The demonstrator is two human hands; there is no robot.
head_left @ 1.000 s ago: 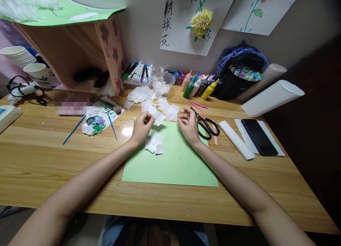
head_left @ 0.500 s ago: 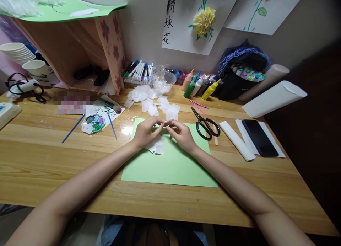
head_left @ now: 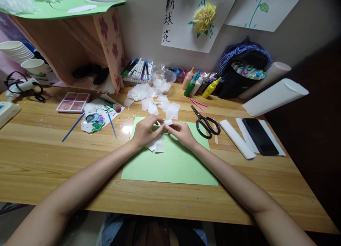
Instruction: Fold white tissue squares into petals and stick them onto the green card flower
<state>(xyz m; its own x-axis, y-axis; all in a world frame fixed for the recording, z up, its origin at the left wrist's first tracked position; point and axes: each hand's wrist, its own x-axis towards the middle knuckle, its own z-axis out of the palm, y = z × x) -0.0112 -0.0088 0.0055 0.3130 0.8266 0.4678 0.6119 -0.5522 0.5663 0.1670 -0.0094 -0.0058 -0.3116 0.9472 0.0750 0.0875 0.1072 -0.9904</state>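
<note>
Between my fingertips is a small white paper piece (head_left: 168, 122), pinched from both sides above a green sheet (head_left: 170, 167). My left hand (head_left: 147, 131) is closed on its left edge, thumb and fingers together. From the other side my right hand (head_left: 182, 132) grips it, also closed. Under and beside my left hand lie a few white paper squares (head_left: 159, 145) on the green sheet, partly hidden by the hand. Beyond my hands, a loose heap of white paper squares (head_left: 141, 93) spreads in front of a clear plastic bowl (head_left: 170, 79).
Black-handled scissors (head_left: 205, 123) lie right of the sheet, near a folded white paper strip (head_left: 237, 139) and a phone (head_left: 260, 136). Paint bottles (head_left: 190, 86) stand at the back. To the left are a paint palette (head_left: 92, 122) and blue-handled brushes (head_left: 73, 127).
The white paper piece between my fingertips has turned and now shows more of its face. Both hands have stayed in nearly the same place.
</note>
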